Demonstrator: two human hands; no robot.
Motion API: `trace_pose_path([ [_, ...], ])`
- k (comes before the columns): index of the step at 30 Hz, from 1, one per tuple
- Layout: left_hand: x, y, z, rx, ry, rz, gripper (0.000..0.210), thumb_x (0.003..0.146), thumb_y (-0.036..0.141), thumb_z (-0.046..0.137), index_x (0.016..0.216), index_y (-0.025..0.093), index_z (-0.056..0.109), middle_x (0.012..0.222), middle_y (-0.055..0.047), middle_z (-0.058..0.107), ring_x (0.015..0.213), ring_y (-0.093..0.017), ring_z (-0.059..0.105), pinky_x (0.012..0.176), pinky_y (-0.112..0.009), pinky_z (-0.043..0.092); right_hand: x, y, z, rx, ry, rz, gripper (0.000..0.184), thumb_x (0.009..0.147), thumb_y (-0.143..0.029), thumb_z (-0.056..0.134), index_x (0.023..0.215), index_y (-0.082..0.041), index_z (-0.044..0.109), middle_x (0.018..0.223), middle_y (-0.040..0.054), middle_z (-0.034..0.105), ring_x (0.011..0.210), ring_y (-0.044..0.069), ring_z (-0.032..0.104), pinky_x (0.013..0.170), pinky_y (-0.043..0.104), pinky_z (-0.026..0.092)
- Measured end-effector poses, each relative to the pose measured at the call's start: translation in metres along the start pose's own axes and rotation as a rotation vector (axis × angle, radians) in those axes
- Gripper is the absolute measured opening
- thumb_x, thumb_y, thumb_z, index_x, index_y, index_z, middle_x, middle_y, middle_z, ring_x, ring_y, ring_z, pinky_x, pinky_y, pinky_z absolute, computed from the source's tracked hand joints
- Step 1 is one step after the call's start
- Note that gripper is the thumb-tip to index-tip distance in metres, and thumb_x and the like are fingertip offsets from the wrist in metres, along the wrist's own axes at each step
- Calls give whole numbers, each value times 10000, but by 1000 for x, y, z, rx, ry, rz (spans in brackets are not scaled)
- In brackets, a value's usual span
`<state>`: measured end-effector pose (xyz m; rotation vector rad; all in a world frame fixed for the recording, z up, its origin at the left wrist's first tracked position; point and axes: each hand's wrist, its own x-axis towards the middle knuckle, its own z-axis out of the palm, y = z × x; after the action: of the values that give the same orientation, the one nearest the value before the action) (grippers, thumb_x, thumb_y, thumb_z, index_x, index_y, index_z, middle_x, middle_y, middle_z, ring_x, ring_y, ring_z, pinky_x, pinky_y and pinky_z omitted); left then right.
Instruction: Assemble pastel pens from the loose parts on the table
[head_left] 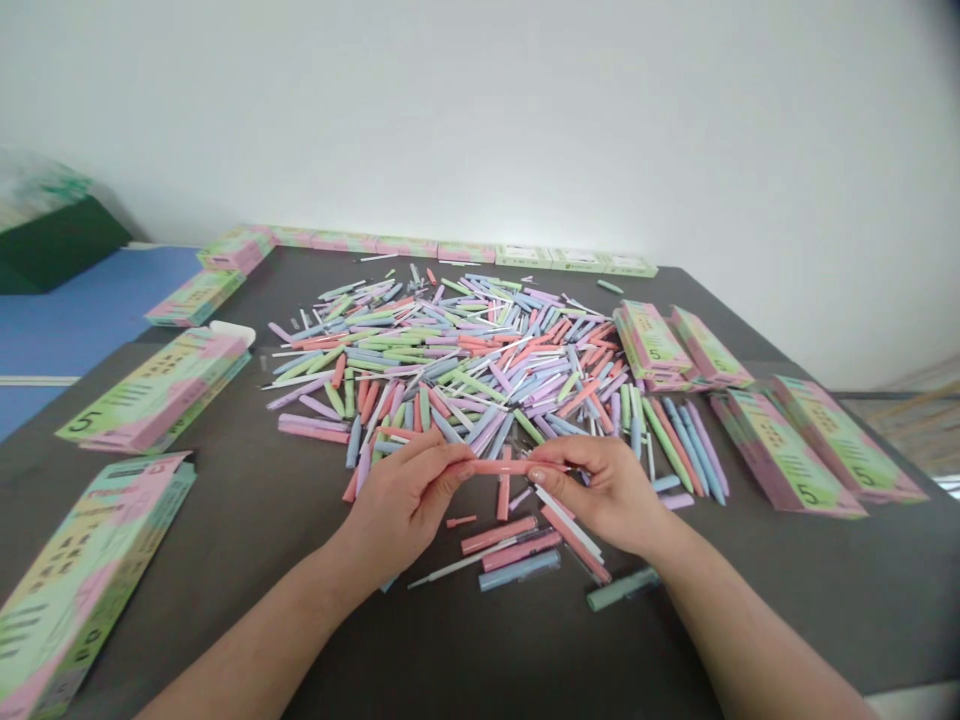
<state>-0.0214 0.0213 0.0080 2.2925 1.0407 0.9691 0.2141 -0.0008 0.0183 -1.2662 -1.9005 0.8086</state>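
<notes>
A coral-pink pen barrel (499,467) lies level between my two hands, over the near edge of the pile of pen parts (450,340). My left hand (412,490) pinches its left end between thumb and fingertips. The other end is gripped the same way by my right hand (600,490). Just below them on the table are loose pink pen caps (521,550), a blue cap (519,571), a green cap (622,590) and a white refill (472,562). A small pink piece (461,521) rests beside my left hand. My fingers cover both ends of the barrel.
Printed boxes stand on the dark table (825,600): a left box (157,390), a near-left box (90,570), a right box (791,450) and a back row (465,250). Assembled pens (690,445) lie side by side at right. A dark green bin (60,240) sits far left.
</notes>
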Motion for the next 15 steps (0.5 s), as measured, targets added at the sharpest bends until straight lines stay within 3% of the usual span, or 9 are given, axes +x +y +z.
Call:
trace_pose_path([
  [3,1,-2,0,3,-32,-34,206,954,229,476,955,153,668,844,-54,680,804,-167,630,735,-258,482,2,4,1,-83,7,-121,166,912,-273,580,906,-153,694,756,46,695,686,152,611,638,267,457],
  [8,1,-3,3,-69,-45,-206,218,943,319,491,1077,182,595,827,-22,652,751,-165,637,709,-281,498,5,8,5,-345,-60,-334,189,935,-271,537,1012,-160,669,822,81,699,760,196,587,699,323,446],
  [12,-1,-5,7,-260,7,-271,276,967,335,434,1211,214,475,861,5,562,595,-100,553,570,-234,458,5,3,6,-439,-91,-339,216,961,-268,493,1014,-160,672,812,81,688,762,202,579,695,328,439],
  [15,-1,-11,9,-354,106,-315,300,963,320,452,1251,247,411,921,14,507,504,-49,450,467,-192,372,5,-2,-6,-446,5,-269,202,945,-242,510,958,-155,691,845,91,679,821,206,594,748,330,452],
])
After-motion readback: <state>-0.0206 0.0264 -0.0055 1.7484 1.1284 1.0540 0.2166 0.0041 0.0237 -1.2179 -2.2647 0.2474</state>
